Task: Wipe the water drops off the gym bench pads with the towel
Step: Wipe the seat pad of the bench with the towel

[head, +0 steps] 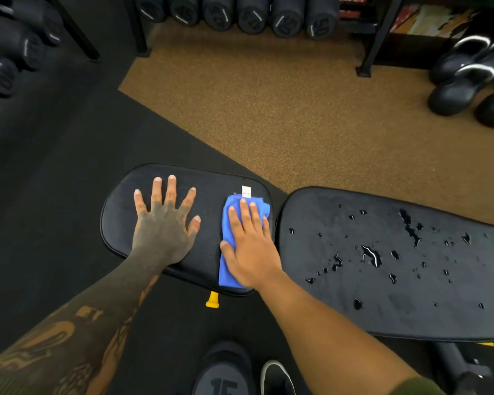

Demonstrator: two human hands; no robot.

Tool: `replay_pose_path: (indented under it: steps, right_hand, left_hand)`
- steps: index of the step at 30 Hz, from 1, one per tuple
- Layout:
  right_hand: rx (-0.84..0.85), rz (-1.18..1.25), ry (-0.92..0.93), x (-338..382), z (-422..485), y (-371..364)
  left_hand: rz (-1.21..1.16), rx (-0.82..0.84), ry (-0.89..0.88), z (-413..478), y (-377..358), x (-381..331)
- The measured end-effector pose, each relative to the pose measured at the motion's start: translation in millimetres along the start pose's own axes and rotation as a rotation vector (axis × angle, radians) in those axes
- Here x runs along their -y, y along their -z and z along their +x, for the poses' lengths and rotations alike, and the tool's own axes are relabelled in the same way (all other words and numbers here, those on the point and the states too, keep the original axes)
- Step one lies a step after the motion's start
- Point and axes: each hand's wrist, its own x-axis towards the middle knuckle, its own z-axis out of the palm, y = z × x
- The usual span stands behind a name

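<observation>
A small black seat pad (117,220) lies at centre, with a longer black back pad (382,309) to its right. My left hand (163,223) rests flat on the seat pad, fingers spread. Straight fingers of my right hand (248,246) press a folded blue towel (226,275) with a white tag onto the seat pad's right end. Water drops (371,253) and small puddles dot the back pad. The seat pad's bare surface looks dry.
Dumbbells (285,21) line a rack at the top and left. Black shoes (465,78) sit on the brown floor at top right. A yellow bench knob (212,300) pokes out below the seat pad. A dumbbell and my shoe (277,377) are at the bottom.
</observation>
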Motion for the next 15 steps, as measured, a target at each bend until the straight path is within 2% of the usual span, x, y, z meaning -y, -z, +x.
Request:
replay_pose_path:
  steps: [5, 9, 15]
  right_hand:
    - [0.008, 0.052, -0.135, -26, 6, 5]
    - [0.005, 0.039, -0.191, -18, 32, 11]
    - [-0.007, -0.007, 0.019, 1, 17, 7]
  left_hand:
    - [0.008, 0.003, -0.011, -4, -2, -3]
    - [0.010, 0.002, -0.008, -4, -3, -3]
    - [0.021, 0.006, -0.003, -3, -2, -5]
